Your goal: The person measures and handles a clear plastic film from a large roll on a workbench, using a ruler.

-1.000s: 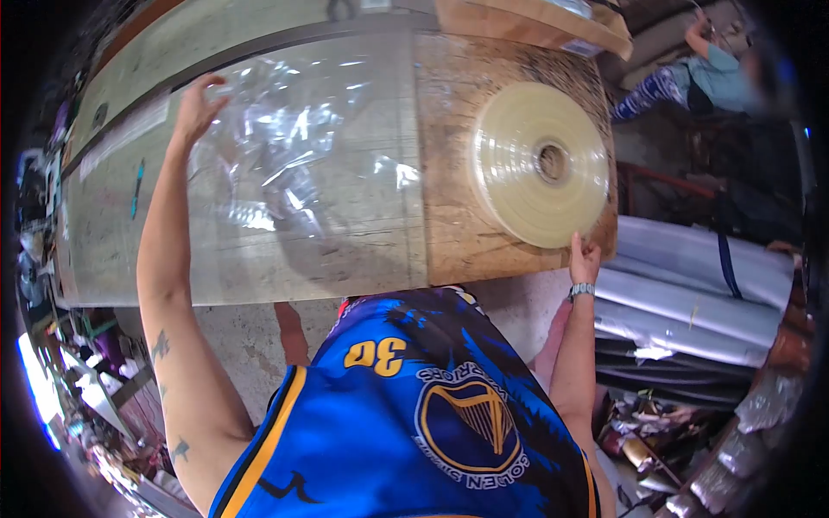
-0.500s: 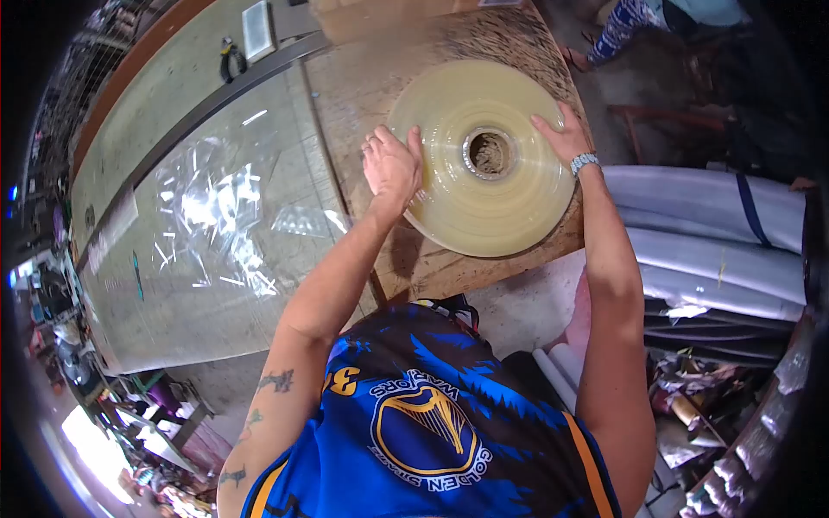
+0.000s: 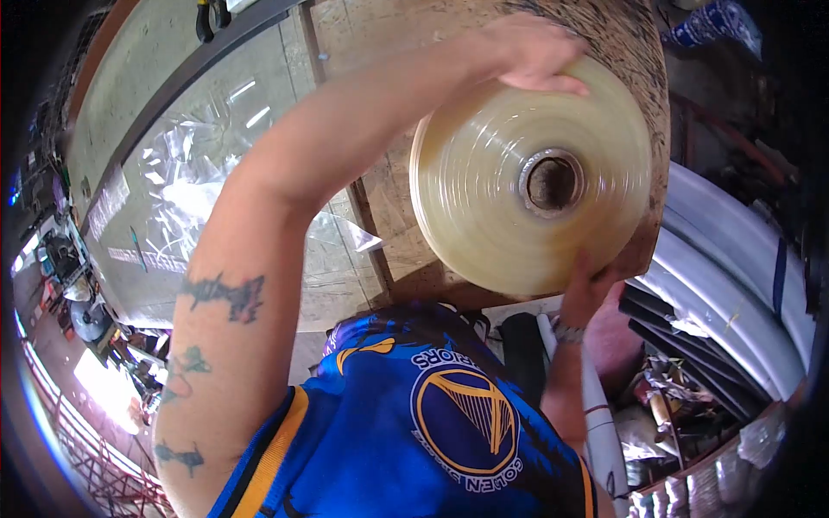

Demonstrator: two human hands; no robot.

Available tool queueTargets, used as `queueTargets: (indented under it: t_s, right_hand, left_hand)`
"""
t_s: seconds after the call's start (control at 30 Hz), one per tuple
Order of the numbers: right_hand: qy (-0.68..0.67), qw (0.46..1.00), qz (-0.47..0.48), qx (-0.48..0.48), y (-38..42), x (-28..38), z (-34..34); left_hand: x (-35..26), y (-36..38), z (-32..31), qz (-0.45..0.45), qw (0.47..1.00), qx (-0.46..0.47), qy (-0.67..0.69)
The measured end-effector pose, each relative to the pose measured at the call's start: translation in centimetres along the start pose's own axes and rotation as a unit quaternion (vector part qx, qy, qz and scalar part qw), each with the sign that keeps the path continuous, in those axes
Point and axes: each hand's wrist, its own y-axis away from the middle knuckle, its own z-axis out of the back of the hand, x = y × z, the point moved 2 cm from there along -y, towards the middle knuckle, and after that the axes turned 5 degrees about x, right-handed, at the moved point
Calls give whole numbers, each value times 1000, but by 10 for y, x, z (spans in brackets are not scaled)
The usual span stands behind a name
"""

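Note:
A wide, flat roll of clear yellowish plastic film (image 3: 475,198) with a hollow core lies on the worn wooden table top. My left hand (image 3: 544,56) reaches across to its far edge, thumb on the upper face and fingers around the outer rim, somewhat blurred. At the near edge, my right hand (image 3: 589,289) grips the rim from below, its thumb on the face; shadow and the roll partly hide its fingers. The roll's near right side reaches the table's edge.
Clear plastic scraps and thin strips (image 3: 186,186) are scattered on the sheet-covered table at left. Black-and-yellow pliers (image 3: 207,19) lie at the back. Long silvery rolls (image 3: 725,276) are stacked at right. Part of another person (image 3: 721,26) shows top right.
My left hand has gone from the roll's left side to its far edge. My right hand has moved from the right side to the near edge. The view has shifted.

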Motion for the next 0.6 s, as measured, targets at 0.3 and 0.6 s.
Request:
queueTargets:
  t_s: [0.3, 0.6]
  right_hand:
    - [-161, 983, -82, -5, 87, 2, -47]
    - [-177, 984, -22, 6, 72, -45, -50]
  left_hand:
    - [-29, -24, 5, -3, 960, -273, -68]
    - [-76, 258, -68, 400, 862, -253, 183]
